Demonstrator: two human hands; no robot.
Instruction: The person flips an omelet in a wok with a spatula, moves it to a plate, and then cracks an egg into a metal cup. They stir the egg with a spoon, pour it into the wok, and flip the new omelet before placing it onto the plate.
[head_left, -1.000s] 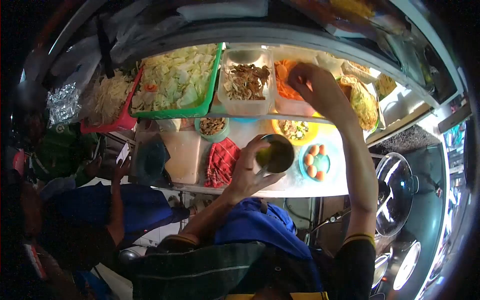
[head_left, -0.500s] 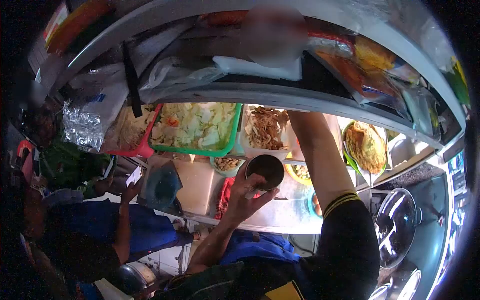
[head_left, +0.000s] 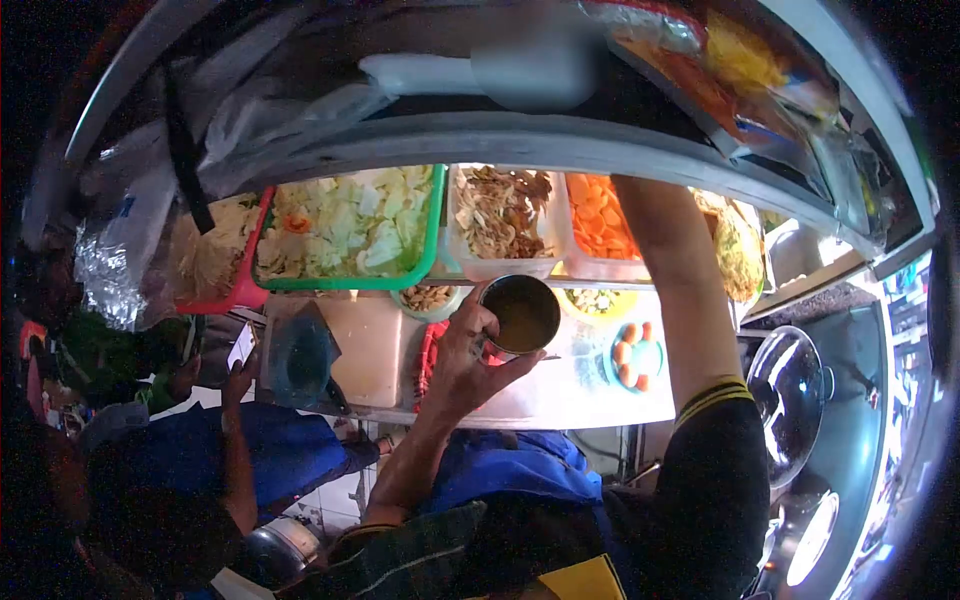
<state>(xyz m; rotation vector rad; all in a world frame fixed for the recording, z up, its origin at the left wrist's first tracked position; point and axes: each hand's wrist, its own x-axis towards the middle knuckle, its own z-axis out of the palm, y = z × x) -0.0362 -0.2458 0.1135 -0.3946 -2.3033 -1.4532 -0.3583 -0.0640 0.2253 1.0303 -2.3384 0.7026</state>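
My left hand (head_left: 468, 352) is wrapped round a round metal cup (head_left: 520, 314), seen from above with something brownish inside. My right forearm reaches up past the tub of orange slices (head_left: 601, 218); the right hand itself is hidden behind the shelf edge. Near the cup are a tub of shredded brown food (head_left: 503, 215), a small bowl of brown pieces (head_left: 427, 298) and a yellow-rimmed bowl of chopped pieces (head_left: 598, 301). Several eggs lie in a light blue bowl (head_left: 640, 362) beside my right forearm.
A green tray (head_left: 350, 228) of chopped leaves and a red tray (head_left: 222, 255) stand left. Overhead runs a shelf edge (head_left: 480, 140). A cleaver (head_left: 308, 352) lies on the board (head_left: 375, 350). A glass lid (head_left: 790, 405) is right. A person at left holds a phone (head_left: 242, 344).
The view has shifted, so the trays appear further left and higher. My right arm has moved rightward relative to the tubs, uncovering the orange slices and eggs. My left hand still holds the cup.
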